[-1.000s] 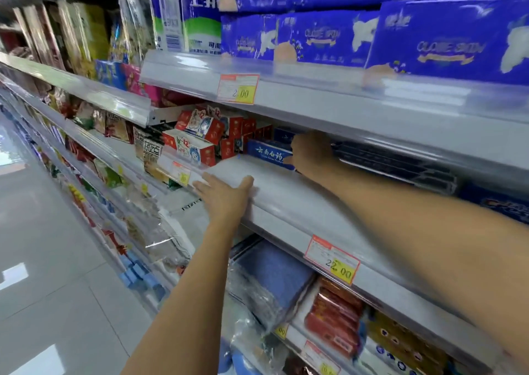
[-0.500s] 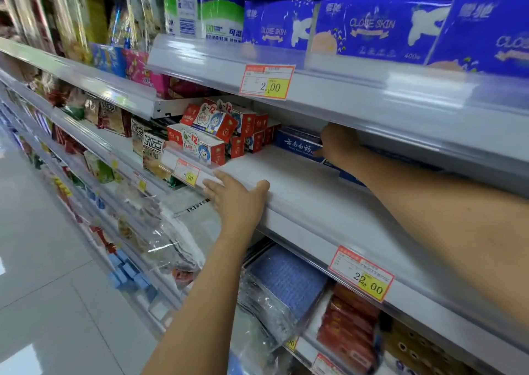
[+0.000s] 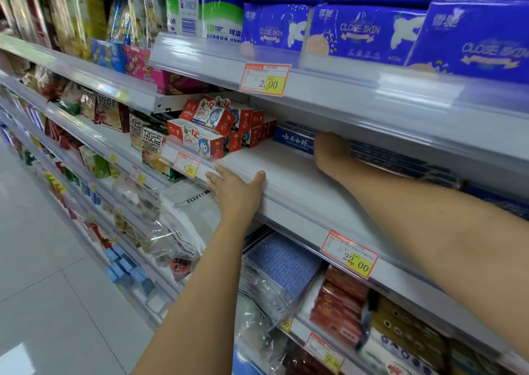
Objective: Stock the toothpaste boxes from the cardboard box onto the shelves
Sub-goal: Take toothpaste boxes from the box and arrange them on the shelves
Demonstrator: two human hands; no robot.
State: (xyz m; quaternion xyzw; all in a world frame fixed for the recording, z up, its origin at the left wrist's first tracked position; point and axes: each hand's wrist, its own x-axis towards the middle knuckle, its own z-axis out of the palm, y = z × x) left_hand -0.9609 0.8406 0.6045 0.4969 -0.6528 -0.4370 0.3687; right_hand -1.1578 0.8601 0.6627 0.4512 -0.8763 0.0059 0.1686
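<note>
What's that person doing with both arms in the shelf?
Somebody is filling a shop shelf with toothpaste. Their right hand reaches deep into the white shelf, against the row of long dark blue toothpaste boxes at the back; its fingers are hidden, so a grip is unclear. Their left hand rests flat on the shelf's front edge. To the left sit red and white cartoon boxes.

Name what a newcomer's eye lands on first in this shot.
Two bare arms reach into the middle shelf: the left hand rests flat on its front edge, the right hand is deep inside against a dark blue toothpaste box. Beside it, red cartoon-printed boxes are stacked, and bright blue tissue packs fill the shelf above.
</note>
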